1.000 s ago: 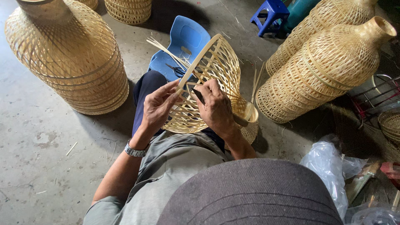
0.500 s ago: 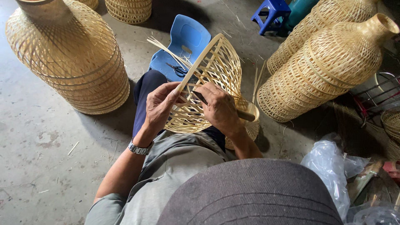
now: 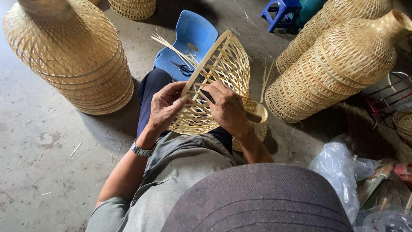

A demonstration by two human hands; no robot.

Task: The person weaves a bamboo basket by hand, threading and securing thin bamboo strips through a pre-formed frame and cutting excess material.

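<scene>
- At the centre of the frame, the left hand (image 3: 165, 107) pinches the rim of a half-woven bamboo basket (image 3: 219, 86), fingers curled shut on it.
- The right hand (image 3: 227, 109) lies over the weave, closed around a dark-handled tool (image 3: 253, 117) whose tip I cannot see.
- Since a second ago the basket has tipped a little, rim toward the upper right, and the left fingers have slid along it; the weaving appears to be going on at the rim.
- Loose bamboo strips (image 3: 171, 45) poke out toward the upper left.
- Above, a blue plastic chair (image 3: 193, 36) holds scissors (image 3: 184, 68).
- Large woven vases stand at upper left (image 3: 73, 60) and upper right (image 3: 343, 60); what is inside them does not show.
- A clear plastic bag (image 3: 339, 172) lies at lower right, contents unclear.
</scene>
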